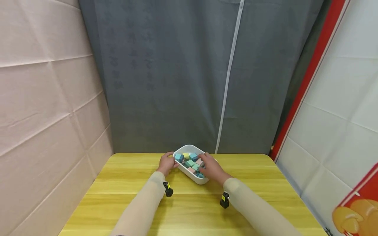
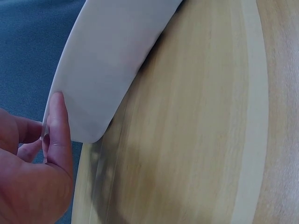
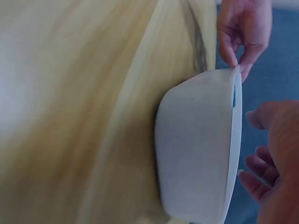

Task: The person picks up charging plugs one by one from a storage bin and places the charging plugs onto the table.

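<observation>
Tray, head view: a smooth white tray with rounded corners sits just below the centre of the frame.
Blocks: chunky, matte blocks in mint, blue, yellow and pink lie jumbled inside it.
Table: glossy yellow table with streaky wood grain fills the lower middle.
Backdrop: grey curtain, softly rippled, hangs across the upper middle, crossed by a slanting white strip.
Left hand: the left hand grips the tray's rim at its left corner.
Right hand: the right hand reaches over the tray's right side, thumb and fingers apart; whether they touch a block cannot be told.
Tray, left wrist view: its plain outer wall slopes across the upper left.
Grip: at lower left, one digit lies along that wall, the others at the rim.
Tray, right wrist view: its curved wall stands right of centre.
Fingers: at the right edge, the right hand's loosely bent fingers spread widely from the thumb, just beside the rim.
</observation>
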Motion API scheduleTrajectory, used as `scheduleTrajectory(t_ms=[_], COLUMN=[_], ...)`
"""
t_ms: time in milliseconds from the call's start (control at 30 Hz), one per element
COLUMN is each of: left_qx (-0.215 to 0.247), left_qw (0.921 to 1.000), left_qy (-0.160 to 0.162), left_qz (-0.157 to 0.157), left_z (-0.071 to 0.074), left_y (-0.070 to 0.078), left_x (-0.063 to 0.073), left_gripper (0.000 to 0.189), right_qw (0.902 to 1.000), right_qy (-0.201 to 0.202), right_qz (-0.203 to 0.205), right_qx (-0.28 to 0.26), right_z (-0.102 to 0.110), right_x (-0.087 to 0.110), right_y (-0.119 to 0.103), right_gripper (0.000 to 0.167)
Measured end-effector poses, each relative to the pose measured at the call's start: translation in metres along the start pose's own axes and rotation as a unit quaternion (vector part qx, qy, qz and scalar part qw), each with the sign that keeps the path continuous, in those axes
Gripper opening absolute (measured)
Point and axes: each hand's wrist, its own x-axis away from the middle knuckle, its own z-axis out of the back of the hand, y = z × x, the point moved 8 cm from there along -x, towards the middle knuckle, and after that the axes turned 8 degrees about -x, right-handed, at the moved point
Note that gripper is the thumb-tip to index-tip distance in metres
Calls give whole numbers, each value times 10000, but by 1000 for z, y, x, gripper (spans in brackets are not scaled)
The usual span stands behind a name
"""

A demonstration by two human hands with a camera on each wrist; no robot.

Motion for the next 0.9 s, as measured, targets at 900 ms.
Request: scheduleTrajectory(t_ms=[900], left_qx=[233], left_qw=[9991], left_qy=[-82], left_qz=[-349], left_z=[-4], left_y=[3], left_x=[13], left_gripper=[50], right_qw=[9562], right_qy=[-1126], right_qz=[1517], right_qx=[2236], right_z=[-61], right_x=[-75], right_y=[-54], right_gripper=[58])
